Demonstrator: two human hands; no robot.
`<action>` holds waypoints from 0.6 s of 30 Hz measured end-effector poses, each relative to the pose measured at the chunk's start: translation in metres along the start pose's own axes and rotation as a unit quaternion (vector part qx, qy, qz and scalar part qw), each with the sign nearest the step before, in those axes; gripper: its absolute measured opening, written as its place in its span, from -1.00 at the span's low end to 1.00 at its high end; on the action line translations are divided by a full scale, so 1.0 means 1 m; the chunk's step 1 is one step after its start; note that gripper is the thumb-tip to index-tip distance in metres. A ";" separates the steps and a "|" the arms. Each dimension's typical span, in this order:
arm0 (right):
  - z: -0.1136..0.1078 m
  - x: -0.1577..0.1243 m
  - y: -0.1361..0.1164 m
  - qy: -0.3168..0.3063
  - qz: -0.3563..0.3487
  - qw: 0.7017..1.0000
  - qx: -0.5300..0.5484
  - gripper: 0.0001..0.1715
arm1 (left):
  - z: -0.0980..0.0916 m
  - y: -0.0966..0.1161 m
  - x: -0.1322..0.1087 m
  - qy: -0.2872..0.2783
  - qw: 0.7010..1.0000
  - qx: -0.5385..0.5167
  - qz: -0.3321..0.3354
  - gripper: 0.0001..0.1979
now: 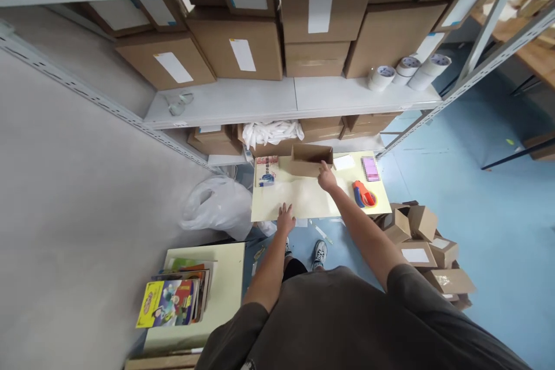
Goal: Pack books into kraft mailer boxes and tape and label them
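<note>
An open cardboard box (306, 169) stands on the small pale yellow table (303, 193), its dark inside facing up. My right hand (326, 177) is at the box's near right corner, fingers closed on its wall. At the table's near edge, my left hand (286, 219) rests with its fingers spread and holds nothing. Left of the box lies a book (266, 171) with a blue picture on its cover. On the right are a white slip of paper (344, 162), a pink-purple stack (370, 168) and an orange and blue tape dispenser (364, 194).
Metal shelving (243, 95) behind the table carries closed cartons (243, 49) and white tape rolls (381, 77). A white plastic bag (221, 208) sits left of the table. Picture books (169, 303) lie on a lower-left table. Empty cartons (429, 248) are heaped at right.
</note>
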State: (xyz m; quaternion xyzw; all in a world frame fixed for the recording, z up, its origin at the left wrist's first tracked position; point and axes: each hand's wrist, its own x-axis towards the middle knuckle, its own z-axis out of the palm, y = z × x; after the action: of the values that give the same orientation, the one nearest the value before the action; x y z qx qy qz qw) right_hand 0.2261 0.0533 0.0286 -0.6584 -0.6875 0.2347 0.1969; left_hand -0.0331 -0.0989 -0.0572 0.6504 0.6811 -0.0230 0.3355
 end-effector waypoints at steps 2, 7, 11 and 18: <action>-0.004 0.020 0.006 0.027 0.024 0.999 0.013 -0.40 | -0.011 -0.010 -0.002 0.023 1.000 -0.015 0.014 -0.26; -0.019 0.035 0.013 0.039 0.038 0.998 0.010 -0.41 | -0.043 -0.038 0.002 0.048 0.998 -0.044 0.026 -0.27; -0.012 0.017 -0.009 0.121 0.044 0.991 0.026 -0.48 | -0.073 -0.061 0.023 0.068 0.995 -0.072 0.034 -0.33; 0.095 0.009 -0.092 0.008 -0.018 0.999 0.040 -0.44 | -0.124 -0.105 0.100 0.117 0.984 -0.131 -0.031 -0.35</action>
State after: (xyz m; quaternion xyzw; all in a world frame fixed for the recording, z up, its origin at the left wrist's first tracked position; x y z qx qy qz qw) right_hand 0.0958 0.0546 0.0045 -0.6397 -0.6876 0.2528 0.2327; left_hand -0.1740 0.0303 -0.0524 0.5775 0.7326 0.1327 0.3349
